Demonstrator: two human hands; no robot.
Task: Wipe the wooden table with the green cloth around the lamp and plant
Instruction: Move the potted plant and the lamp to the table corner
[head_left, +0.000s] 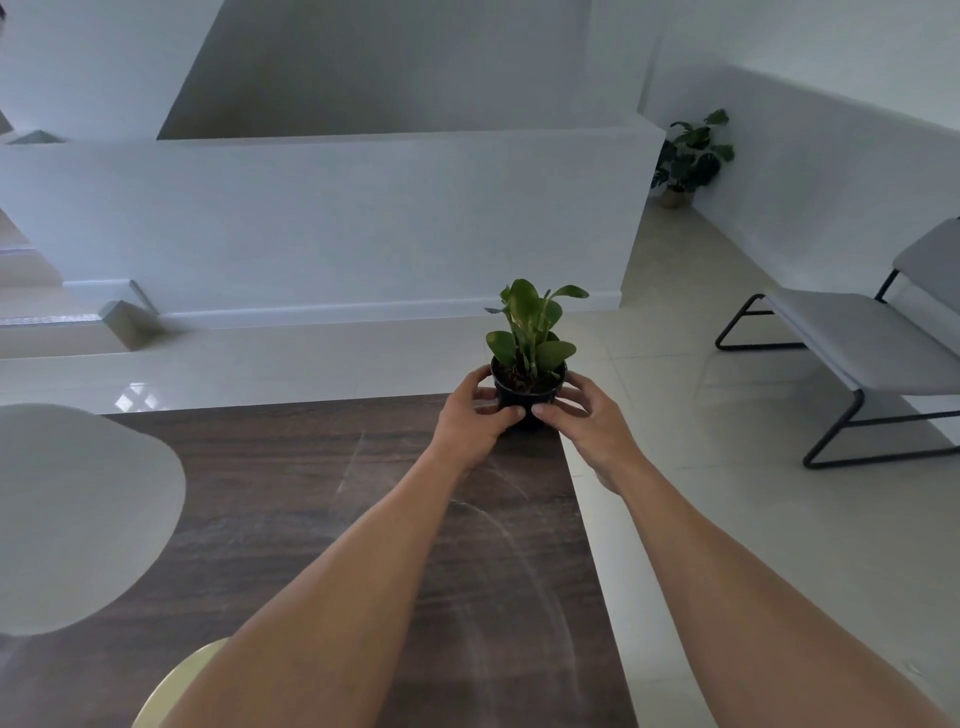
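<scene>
Fingers: my left hand (475, 415) and right hand (582, 415) are closed around the plant (530, 353) pot, at the tabletop (291, 499) far corner.
Done: faint wipe streaks show.
Left: green cloth not visible; lamp (78, 514) side unclear.

Upright plant (530, 332) (dark pot) at table (291, 499) corner

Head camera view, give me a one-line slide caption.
Both hands, left and right, hold the small potted plant at the wooden table's far right corner.
</scene>
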